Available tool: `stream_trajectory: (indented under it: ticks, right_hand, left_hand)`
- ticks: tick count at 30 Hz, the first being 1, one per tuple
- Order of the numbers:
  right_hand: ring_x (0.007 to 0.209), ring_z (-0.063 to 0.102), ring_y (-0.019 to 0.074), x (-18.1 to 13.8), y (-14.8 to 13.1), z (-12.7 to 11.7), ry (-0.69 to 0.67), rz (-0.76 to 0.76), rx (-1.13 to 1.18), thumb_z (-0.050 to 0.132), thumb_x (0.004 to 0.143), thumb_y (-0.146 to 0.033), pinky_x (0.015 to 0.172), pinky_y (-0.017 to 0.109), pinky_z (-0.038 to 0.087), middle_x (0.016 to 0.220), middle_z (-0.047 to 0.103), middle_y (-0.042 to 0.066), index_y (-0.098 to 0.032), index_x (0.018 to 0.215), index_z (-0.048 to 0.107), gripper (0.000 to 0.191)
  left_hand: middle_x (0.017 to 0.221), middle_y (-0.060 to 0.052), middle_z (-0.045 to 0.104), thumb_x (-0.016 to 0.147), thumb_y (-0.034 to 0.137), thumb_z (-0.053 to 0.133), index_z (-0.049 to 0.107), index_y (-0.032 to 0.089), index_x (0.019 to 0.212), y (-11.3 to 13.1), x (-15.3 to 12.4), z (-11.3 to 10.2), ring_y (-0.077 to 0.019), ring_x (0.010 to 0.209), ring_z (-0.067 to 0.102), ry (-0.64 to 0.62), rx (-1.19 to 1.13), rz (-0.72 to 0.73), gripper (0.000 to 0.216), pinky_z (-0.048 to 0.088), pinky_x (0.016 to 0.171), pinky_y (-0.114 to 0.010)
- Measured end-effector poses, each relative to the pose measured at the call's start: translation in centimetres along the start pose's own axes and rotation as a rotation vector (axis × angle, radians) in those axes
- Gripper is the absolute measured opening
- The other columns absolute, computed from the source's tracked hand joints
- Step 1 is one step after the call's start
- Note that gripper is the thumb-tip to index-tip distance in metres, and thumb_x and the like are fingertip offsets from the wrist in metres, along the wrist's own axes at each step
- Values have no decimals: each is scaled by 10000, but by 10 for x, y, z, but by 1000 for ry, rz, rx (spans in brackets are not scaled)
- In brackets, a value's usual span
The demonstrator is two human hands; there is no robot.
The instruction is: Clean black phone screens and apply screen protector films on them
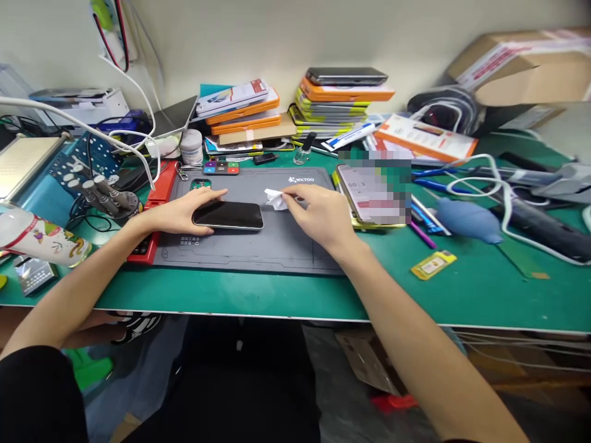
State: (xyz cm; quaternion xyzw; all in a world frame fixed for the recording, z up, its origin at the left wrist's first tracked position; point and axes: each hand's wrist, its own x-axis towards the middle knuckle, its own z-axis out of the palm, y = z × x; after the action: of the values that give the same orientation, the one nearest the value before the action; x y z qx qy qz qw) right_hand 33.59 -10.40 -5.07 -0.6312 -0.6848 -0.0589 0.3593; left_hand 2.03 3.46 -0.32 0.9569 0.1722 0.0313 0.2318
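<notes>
A black phone (228,215) lies screen-up on a grey work mat (277,246). My left hand (182,212) rests on the mat at the phone's left end, fingers wrapped round its edge and steadying it. My right hand (318,212) hovers just right of the phone and pinches a small crumpled white wipe (276,198) between thumb and fingertips, the wipe touching the mat near the phone's upper right corner.
A second phone (364,197) lies right of the mat, partly blurred. Stacks of orange boxes (341,98) line the back wall. A blue air blower (468,220), white cables, a yellow tag (433,264) and a red tray (154,209) surround the mat.
</notes>
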Motion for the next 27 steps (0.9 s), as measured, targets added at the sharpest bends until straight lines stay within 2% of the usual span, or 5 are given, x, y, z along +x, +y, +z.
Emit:
stream_trajectory:
  ticks: [3,6,12,22,27]
  right_hand:
    - [980,794,282,0,-2,-1,4,-3,29,579,1027,-297,812,407,591,1052,847,54,-261,1050,805,231]
    - [1005,793,282,0,-6,-1,-9,-32,79,577,1034,-292,862,421,602,1071,845,61,-255,1074,802,232]
    - [1080,801,256,-2,-13,3,-15,-82,141,565,1055,-272,914,397,622,1170,842,50,-252,1117,804,248]
    - [1146,792,261,-3,-15,2,31,-124,221,582,1057,-252,1049,458,626,1223,830,23,-286,1162,826,268]
    - [1119,794,251,0,-21,-2,46,-90,321,584,1048,-234,1031,450,634,1184,840,29,-281,1158,829,272]
  left_hand:
    - [1584,-112,549,907,496,756,200,312,1741,-5,-2,-1,-291,1470,510,-19,-54,-16,1019,395,1258,-446]
    - [1581,-124,562,859,533,820,215,311,1738,-6,-4,-2,-309,1490,508,8,-110,-33,1090,390,1265,-452]
    - [1556,-123,541,831,540,863,336,320,1695,8,3,1,-346,1471,486,165,-99,-60,1036,379,1275,-545]
    - [1433,-91,498,764,382,933,331,353,1673,20,5,18,-324,1401,522,339,-53,-102,1091,424,1266,-542]
    - [1474,-103,491,802,315,880,430,308,1555,24,6,24,-316,1407,530,409,-65,-68,878,464,1235,-505]
